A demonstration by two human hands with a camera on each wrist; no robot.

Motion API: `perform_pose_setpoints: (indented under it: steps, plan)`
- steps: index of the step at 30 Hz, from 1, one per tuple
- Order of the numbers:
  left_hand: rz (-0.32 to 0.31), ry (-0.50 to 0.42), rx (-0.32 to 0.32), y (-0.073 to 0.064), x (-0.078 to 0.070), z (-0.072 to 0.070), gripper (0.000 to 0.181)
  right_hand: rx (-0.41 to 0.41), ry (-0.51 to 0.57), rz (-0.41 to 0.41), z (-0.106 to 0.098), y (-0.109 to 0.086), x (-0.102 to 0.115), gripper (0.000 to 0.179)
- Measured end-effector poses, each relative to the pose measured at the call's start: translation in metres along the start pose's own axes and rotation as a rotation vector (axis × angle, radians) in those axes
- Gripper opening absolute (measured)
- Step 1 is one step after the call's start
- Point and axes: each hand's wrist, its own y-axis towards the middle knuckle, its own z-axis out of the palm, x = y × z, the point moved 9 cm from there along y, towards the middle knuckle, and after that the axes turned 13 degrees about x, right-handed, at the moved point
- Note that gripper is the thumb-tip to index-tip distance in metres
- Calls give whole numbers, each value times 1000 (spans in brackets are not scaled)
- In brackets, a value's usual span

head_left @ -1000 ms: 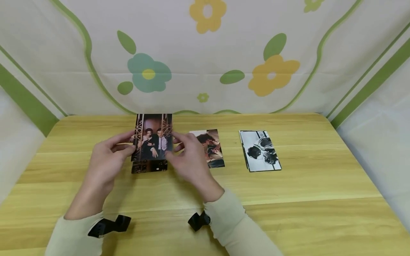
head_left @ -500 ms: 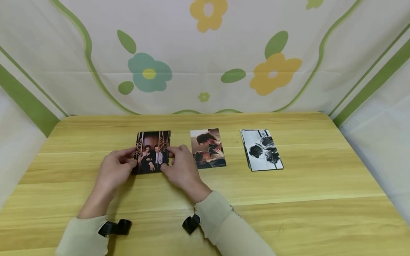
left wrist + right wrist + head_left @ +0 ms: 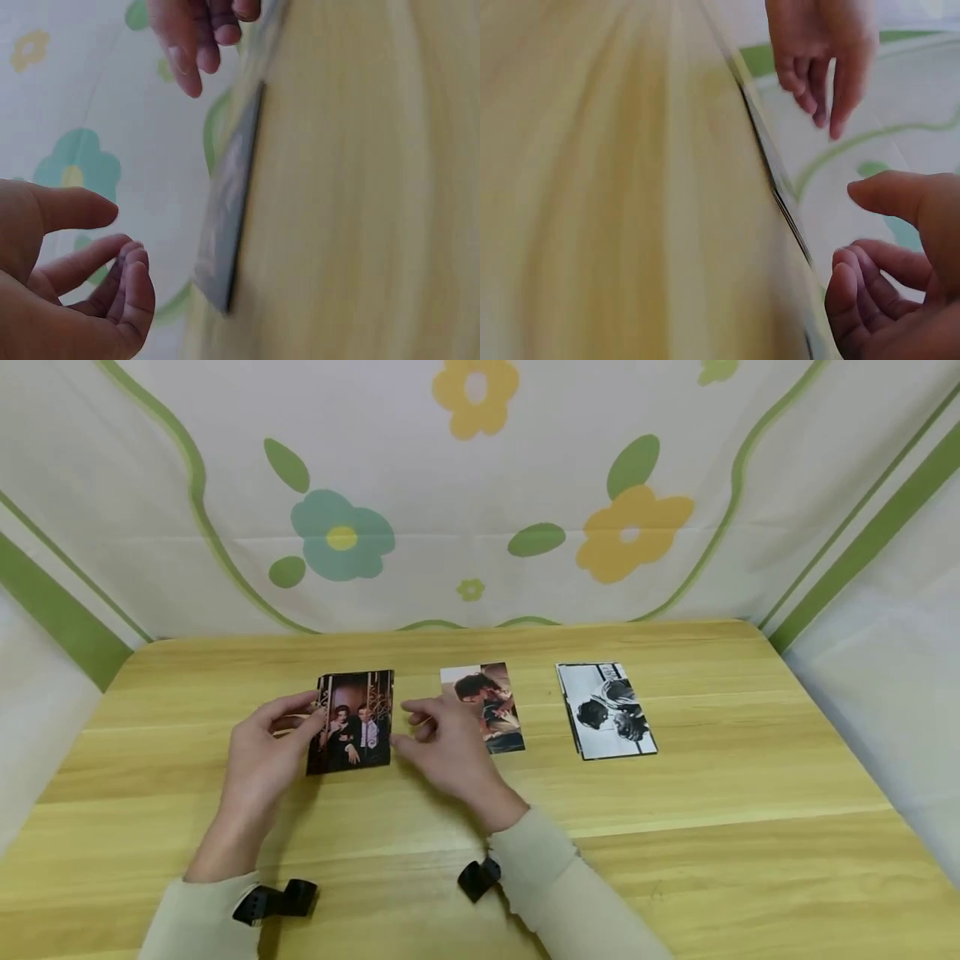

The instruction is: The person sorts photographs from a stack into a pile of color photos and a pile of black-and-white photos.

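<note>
A stack of photo cards (image 3: 351,727), its top print showing two people behind ornate ironwork, lies at the left on the wooden table. My left hand (image 3: 258,752) hovers at its left side, overlapping the edge in the head view. In the left wrist view that hand (image 3: 75,277) is above the stack (image 3: 229,210), thumb and fingers apart with nothing between them. Just off the right side is my right hand (image 3: 453,747), fingers loosely bent and empty, also seen from its own wrist as a hand (image 3: 900,277) holding nothing.
A middle photo card (image 3: 498,702) with a reclining pair is partly covered by my right hand. Further right lies a pile of black-and-white cards (image 3: 609,714), slightly uneven. A flower-printed cloth (image 3: 450,585) rises behind the wooden table (image 3: 712,827).
Both hands lowered the upper ironwork card onto its matching one, so the two now form a single stack. My hands have since let go, the right one drawing away to the right.
</note>
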Motion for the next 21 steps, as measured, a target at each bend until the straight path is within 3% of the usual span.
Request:
perform_pose_setpoints:
  steps: [3,7,10,15,21]
  plan:
    - [54,-49,22,-3,-18,15,46,-43,3,-43,-25,-10,-4,47]
    - [120,-72,115,-3,-39,45,46,-98,28,-11,-63,-27,-16,47]
    - [146,-96,146,-3,-48,60,44,-150,33,47,-92,-44,-28,46]
    - [128,-127,129,-3,-51,69,41,-217,8,130,-122,-65,-43,49]
    - [116,-145,129,0,-49,75,40,-218,2,167,-128,-68,-50,50]
